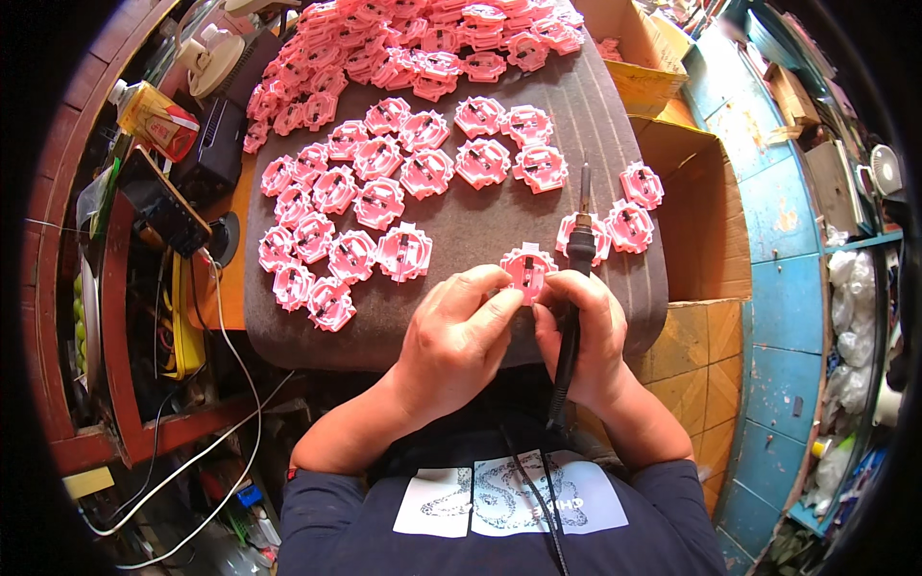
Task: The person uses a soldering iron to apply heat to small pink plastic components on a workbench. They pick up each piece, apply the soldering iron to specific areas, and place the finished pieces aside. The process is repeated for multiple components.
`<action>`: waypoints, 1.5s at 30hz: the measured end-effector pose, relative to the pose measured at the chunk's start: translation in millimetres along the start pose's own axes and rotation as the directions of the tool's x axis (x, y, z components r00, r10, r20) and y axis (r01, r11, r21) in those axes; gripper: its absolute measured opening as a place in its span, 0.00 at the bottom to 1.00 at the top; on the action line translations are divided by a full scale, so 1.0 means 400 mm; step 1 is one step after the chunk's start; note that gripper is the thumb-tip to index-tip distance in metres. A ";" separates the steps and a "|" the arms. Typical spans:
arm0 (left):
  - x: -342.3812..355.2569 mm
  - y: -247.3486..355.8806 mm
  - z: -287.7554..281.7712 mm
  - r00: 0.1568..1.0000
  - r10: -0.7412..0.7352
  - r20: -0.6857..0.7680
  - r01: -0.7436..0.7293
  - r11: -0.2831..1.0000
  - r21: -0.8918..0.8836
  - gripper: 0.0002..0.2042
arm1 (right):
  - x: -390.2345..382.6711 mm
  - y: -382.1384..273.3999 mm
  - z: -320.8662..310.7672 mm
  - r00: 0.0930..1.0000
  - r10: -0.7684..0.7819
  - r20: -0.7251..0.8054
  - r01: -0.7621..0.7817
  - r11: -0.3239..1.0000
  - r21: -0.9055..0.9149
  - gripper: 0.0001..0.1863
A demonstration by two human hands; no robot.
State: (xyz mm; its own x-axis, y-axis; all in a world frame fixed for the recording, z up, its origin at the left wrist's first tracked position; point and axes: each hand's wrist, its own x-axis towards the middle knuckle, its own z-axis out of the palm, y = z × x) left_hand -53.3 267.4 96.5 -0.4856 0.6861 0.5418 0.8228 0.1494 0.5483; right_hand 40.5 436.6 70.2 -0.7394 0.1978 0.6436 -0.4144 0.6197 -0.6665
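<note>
Near the table's front edge, my left hand (455, 338) pinches a small pink plastic part (528, 273) with a dark strip and metal bits in its middle. The fingertips of my right hand (595, 331) meet the same part from its right side. Held in that right hand too is a soldering iron (580, 242), its thin tip pointing up and away, its black cord hanging down toward my shirt. Beyond the left hand lie several similar pink parts (403, 252), laid out singly. A few more pink parts (629, 227) rest right of the iron.
A large heap of pink parts (413, 43) covers the far end of the grey-brown table cover (461, 230). Open cardboard boxes (696, 206) stand to the right. At left are a phone on a stand (165, 200), a bottle (158, 120) and a white cable (252, 403).
</note>
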 end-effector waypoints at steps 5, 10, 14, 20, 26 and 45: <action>0.011 0.007 0.025 0.996 -0.091 0.024 0.094 0.988 -0.124 0.13 | -0.012 0.012 0.001 1.000 0.011 -0.008 -0.011 1.000 0.017 0.25; 0.022 -0.007 0.029 0.995 -0.091 0.033 0.095 0.987 -0.130 0.10 | -0.009 0.005 -0.001 0.999 0.052 -0.005 -0.052 0.999 0.004 0.26; 0.019 -0.012 0.030 0.993 -0.112 0.029 0.115 0.977 -0.177 0.08 | -0.011 0.006 -0.002 0.999 0.040 0.001 -0.040 0.998 -0.044 0.26; 0.018 -0.012 0.026 0.992 -0.122 0.043 0.128 0.976 -0.179 0.08 | -0.026 0.018 0.008 0.998 0.020 -0.057 -0.020 1.000 -0.001 0.28; 0.018 -0.013 0.024 0.994 -0.096 0.045 0.102 0.983 -0.156 0.10 | -0.021 0.014 0.012 0.995 -0.089 -0.051 0.084 0.992 -0.090 0.29; 0.016 -0.017 0.028 0.997 -0.075 0.030 0.079 0.986 -0.148 0.11 | -0.024 0.026 0.015 0.967 -0.238 -0.088 0.227 0.967 -0.117 0.33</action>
State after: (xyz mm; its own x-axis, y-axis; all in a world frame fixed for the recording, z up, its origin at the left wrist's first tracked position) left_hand -58.6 279.0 89.1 -0.5366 0.6942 0.4797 0.7295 0.0960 0.6772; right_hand 40.2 436.4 54.9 -0.5702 0.1105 0.8141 -0.5062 0.7332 -0.4541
